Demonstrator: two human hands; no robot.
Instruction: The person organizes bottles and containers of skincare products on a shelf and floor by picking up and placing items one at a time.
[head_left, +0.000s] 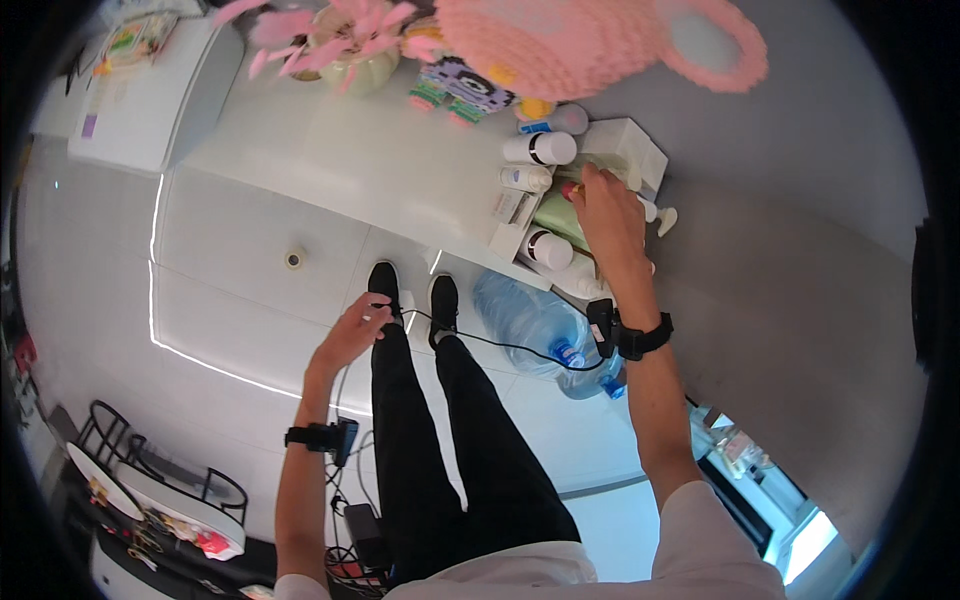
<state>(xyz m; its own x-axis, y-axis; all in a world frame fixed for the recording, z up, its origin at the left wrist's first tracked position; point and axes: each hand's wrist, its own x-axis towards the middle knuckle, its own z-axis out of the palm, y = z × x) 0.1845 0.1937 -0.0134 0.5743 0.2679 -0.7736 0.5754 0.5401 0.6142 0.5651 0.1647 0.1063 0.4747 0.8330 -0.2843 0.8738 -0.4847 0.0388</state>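
Observation:
My right hand (609, 206) reaches over a group of bottles and boxes at the right end of a white counter (360, 150). A small red item (570, 190) shows at its fingertips; whether the fingers grip it I cannot tell. Under and beside the hand lies a green pack (559, 217). White bottles with dark bands, one upper (540, 148) and one lower (550, 250), lie nearby, with a smaller white bottle (526, 178) between them. My left hand (358, 326) hangs over the floor by my shoe, fingers loosely curled; a black cable passes close to its fingertips.
Large clear blue water bottles (529, 319) stand on the floor against the counter. A pink plush (555, 45), a bead figure (469, 86) and a vase (364, 67) line the counter's back. A tape roll (295, 258) lies on the floor. The cable (495, 341) spans between my wrists.

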